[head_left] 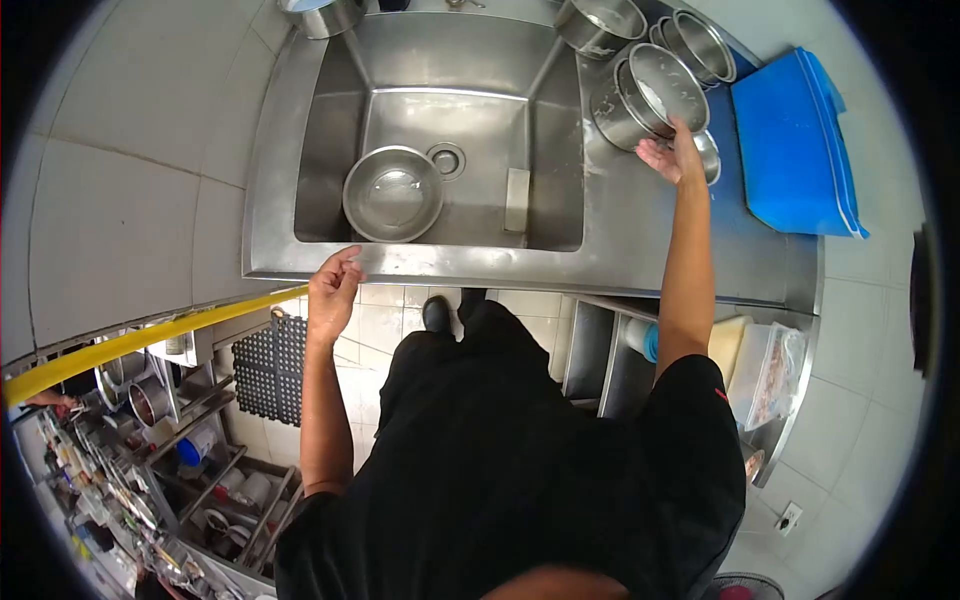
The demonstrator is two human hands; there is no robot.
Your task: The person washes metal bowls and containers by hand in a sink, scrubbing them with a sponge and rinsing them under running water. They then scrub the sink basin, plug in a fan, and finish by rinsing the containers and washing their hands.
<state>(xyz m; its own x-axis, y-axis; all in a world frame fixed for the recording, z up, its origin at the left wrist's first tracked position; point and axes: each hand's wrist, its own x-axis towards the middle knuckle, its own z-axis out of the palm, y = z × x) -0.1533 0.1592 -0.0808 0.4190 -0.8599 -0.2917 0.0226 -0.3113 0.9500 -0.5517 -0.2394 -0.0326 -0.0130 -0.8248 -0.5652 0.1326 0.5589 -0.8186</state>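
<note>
My right hand (676, 155) is at the near rim of a metal bowl (668, 85), its thumb against the rim and its other fingers apart below. That bowl sits tilted in a stack of metal pots (618, 112) on the steel counter right of the sink. Near the sink's front edge, my left hand (336, 285) hangs with curled fingers and nothing visible in it. A round metal bowl (393, 195) stands in the sink (480, 115), left of the drain.
A white block (517, 200) lies in the sink. More metal pots (695, 45) stand at the back right, beside a blue folded item (800, 145). Another pot (322, 17) is at the back left. Below the counter is a clear container (770, 375). A yellow strip (160, 340) runs left.
</note>
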